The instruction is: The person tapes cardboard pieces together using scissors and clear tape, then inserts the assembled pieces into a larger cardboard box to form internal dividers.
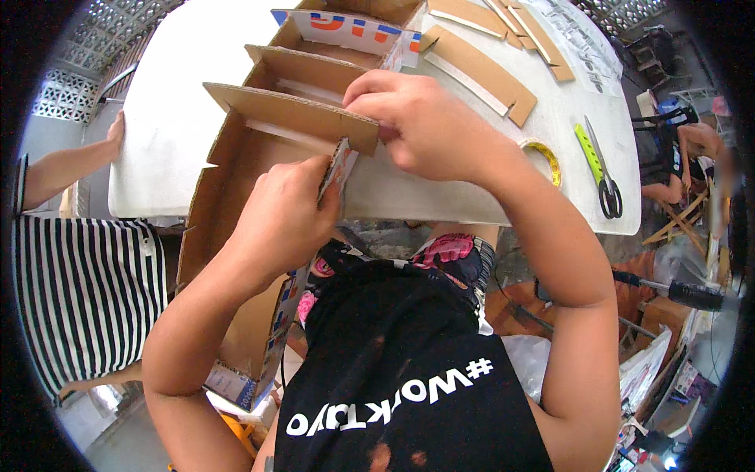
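Observation:
A long cardboard box [211, 185] runs from beside my lap onto the white table, with several cardboard dividers standing across it. My left hand [285, 206] is closed around the printed side wall [340, 165], close to a divider's notched end. My right hand [425, 122] pinches the right part of that same divider [275, 108], thumb below and fingers curled over; its fingertips are partly hidden. At this corner the divider and the side wall meet, the divider sticking out past the wall. Behind it stands another divider [311, 69], and farther back one with orange and blue print [346, 31].
Loose notched cardboard strips [484, 72] with white edging lie on the white table [161, 102]. A yellow tape roll [555, 164] and black-handled scissors [609, 197] with a green part rest at right. At left, a person in a striped garment [86, 291] touches the table edge.

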`<state>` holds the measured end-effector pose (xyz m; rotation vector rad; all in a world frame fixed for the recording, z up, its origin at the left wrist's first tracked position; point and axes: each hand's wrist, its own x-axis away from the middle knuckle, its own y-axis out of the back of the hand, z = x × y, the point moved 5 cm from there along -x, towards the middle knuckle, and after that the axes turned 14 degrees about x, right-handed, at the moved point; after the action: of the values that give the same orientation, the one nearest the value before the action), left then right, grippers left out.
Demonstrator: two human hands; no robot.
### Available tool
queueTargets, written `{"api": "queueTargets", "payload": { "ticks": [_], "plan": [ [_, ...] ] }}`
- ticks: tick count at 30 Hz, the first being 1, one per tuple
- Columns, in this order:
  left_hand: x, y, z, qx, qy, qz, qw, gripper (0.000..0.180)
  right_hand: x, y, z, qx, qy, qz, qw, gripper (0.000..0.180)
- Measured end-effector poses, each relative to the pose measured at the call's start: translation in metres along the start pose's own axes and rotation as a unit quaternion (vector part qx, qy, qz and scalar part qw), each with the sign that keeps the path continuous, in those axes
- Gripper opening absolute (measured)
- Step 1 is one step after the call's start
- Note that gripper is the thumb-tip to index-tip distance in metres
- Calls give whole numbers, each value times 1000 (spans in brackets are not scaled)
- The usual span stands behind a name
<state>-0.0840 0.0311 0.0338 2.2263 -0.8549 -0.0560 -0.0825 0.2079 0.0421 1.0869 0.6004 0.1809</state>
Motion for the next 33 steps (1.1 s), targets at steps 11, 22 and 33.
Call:
{"api": "queueTargets", "payload": {
  "ticks": [11,22,33],
  "plan": [
    [-1,0,3,-37,-23,-9,999,19,3,-4,14,-3,-150,85,985,28],
    [0,-4,2,-43,-30,21,998,20,7,-8,11,-108,-161,88,977,21],
    [-3,-4,12,-39,-52,-1,998,17,5,-7,17,-14,-173,102,979,32]
  ]
}}
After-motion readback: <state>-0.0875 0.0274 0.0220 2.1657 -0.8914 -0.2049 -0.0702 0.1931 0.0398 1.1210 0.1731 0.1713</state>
